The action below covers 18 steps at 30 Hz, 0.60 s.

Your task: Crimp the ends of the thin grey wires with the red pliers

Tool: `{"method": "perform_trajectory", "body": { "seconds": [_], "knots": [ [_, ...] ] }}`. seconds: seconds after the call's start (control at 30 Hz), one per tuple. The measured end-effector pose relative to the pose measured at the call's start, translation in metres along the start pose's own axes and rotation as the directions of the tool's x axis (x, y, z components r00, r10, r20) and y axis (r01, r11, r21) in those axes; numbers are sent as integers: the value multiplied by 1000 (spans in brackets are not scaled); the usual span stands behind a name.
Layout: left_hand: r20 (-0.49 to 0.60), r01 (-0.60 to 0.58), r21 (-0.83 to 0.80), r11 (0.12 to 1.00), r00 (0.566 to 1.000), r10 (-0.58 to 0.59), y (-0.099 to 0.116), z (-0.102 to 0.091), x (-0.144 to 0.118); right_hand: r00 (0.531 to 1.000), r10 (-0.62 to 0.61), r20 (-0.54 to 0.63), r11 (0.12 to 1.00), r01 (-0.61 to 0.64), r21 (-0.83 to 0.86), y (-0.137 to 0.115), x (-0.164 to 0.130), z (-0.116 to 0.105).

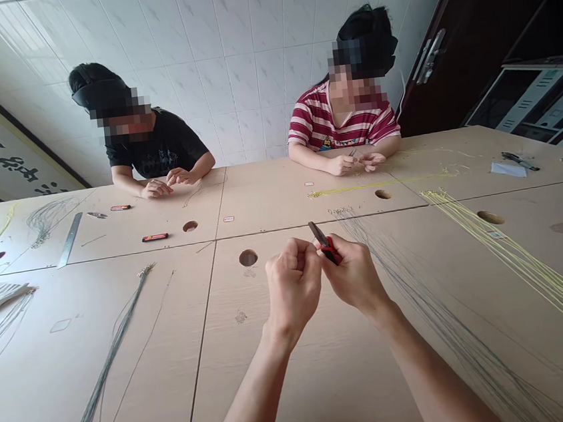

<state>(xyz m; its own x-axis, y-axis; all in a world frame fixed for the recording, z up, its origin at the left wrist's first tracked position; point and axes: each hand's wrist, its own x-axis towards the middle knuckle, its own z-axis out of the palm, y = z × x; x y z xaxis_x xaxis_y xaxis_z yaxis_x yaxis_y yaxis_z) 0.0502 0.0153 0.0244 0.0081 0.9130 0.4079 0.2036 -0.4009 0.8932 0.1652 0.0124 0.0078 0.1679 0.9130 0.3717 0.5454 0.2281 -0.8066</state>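
Gripping red-handled pliers (326, 243), the right hand (351, 274) points their tip up and away above the worktop (329, 380). The left hand (292, 284) is clenched close against it, probably pinching a fine wire for the tip, too thin to see. Grey wires (422, 303) fan out right.

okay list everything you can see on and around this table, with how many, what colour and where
pliers: one, red handles, in right hand
grey wires: a bundle, right of hands
yellow wires: a bundle, far right
dark wire bundle: one, left
metal ruler: one, silver, far left
table: light wood, round holes
co-workers: two, black shirt, striped shirt, opposite side
left hand: closed, beside pliers
right hand: grips pliers
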Motion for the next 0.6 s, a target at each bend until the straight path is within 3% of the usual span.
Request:
{"method": "perform_trajectory", "body": {
  "seconds": [0.17,0.6],
  "knots": [
    [21,50,-1,999,999,-50,3,-4,2,998,-63,-17,998,62,-18,-1,-1,-4],
    [108,-10,26,1000,994,8,3,-5,2,989,-144,-18,989,143,-24,-3,-3,-4]
  ]
}}
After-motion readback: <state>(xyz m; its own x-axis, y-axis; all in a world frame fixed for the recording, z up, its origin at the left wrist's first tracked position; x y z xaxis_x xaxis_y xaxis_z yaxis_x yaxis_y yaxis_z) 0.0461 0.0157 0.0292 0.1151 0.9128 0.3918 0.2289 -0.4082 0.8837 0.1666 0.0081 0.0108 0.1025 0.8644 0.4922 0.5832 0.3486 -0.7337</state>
